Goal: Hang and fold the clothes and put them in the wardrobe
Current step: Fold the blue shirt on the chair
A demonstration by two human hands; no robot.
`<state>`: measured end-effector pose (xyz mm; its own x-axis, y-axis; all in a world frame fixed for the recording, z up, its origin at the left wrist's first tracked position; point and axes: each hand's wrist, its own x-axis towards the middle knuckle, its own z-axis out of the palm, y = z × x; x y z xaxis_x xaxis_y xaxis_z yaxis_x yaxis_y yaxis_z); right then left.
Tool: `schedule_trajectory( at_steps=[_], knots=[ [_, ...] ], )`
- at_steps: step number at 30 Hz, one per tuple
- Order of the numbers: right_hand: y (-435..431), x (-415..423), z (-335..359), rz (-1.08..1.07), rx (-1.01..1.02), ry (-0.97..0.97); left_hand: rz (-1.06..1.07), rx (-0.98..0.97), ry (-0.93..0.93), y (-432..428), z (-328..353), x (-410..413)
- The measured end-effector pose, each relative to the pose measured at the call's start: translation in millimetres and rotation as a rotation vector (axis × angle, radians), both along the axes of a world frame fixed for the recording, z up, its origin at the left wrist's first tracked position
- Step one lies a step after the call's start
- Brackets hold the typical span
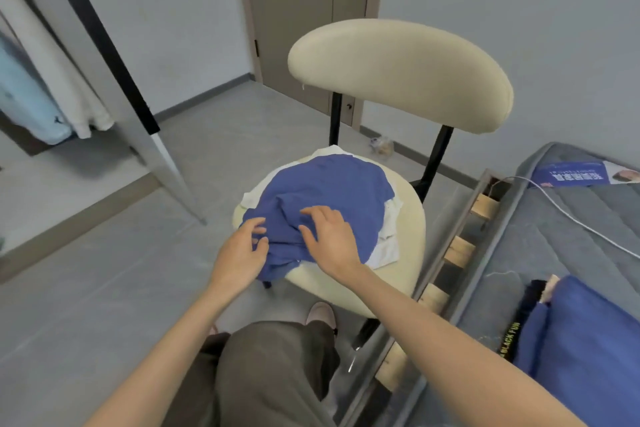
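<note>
A crumpled blue garment [332, 191] lies on top of a white garment [388, 246] on the round cream seat of a chair [405, 218]. My left hand [242, 250] is at the blue cloth's near left edge, thumb and fingers curled around a fold of it. My right hand [329, 239] rests on top of the blue cloth with fingers spread and slightly bent. The wardrobe [52, 80] stands open at the far left with white and light blue clothes hanging inside.
A bed with a grey mattress [571, 253] fills the right side, carrying a blue garment [588, 333], a dark item and a white cable. The chair's cream backrest [398, 73] rises behind the seat. A closed door [304, 10] is ahead. Grey floor spreads to the left.
</note>
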<state>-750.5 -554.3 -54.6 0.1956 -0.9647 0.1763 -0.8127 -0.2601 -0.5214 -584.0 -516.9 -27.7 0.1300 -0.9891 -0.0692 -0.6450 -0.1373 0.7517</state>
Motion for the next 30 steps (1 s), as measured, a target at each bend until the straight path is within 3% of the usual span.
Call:
schedule_trajectory(
  at_steps=[6,9,16,24,30],
  knots=[
    [-34,21,-24,-0.03,0.04,0.25,0.001,-0.01,0.025,-9,-4,15],
    [-41,16,-24,-0.06,0.03,0.254,-0.017,-0.017,0.028,-13,-5,20],
    [-41,-4,26,0.073,0.059,-0.105,-0.078,-0.052,0.077,-16,8,15],
    [-17,-10,147,0.174,-0.096,-0.446,-0.263,-0.207,0.08,-11,41,-4],
    [17,-15,220,0.262,-0.193,-0.594,-0.19,-0.418,0.221,-4,91,-21]
  ],
)
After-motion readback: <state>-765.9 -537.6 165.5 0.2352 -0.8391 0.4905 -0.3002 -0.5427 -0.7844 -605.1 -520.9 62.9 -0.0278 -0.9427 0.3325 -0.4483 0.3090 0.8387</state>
